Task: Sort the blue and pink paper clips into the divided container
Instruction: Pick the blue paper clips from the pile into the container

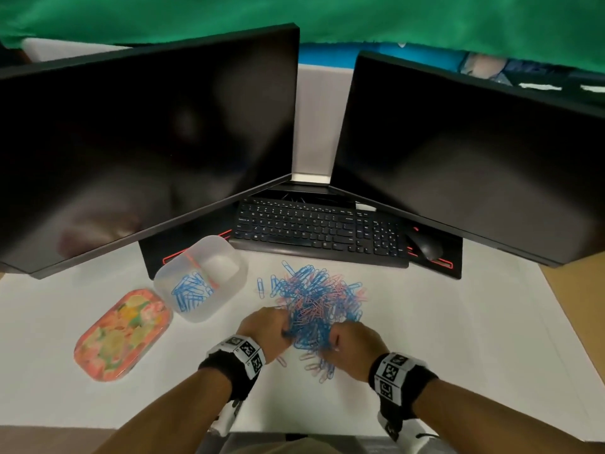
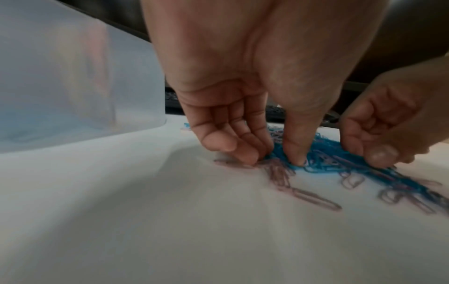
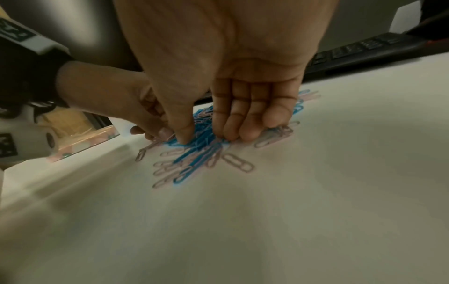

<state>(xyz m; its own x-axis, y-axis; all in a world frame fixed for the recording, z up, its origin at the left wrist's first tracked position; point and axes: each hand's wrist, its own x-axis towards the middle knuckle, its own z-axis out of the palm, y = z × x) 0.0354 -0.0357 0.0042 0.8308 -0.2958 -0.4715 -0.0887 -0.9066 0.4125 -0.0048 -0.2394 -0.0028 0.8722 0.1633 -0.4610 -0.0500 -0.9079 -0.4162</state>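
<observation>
A loose pile of blue and pink paper clips (image 1: 319,299) lies on the white table in front of the keyboard. My left hand (image 1: 284,332) pinches a bunch of blue clips (image 2: 286,163) at the pile's near left edge, between thumb and curled fingers (image 2: 243,153). At the near right edge my right hand (image 1: 334,342) grips more blue clips (image 3: 203,142) between thumb and fingers (image 3: 245,132). The translucent divided container (image 1: 229,257) stands to the left. Its near compartment holds blue clips (image 1: 190,291); the far compartment looks empty.
A floral-patterned lid (image 1: 122,334) lies left of the container. Behind the pile sit a black keyboard (image 1: 314,231) and a mouse (image 1: 425,247), with two dark monitors (image 1: 147,142) overhanging them. A few pink clips (image 3: 239,163) lie scattered near the table's front.
</observation>
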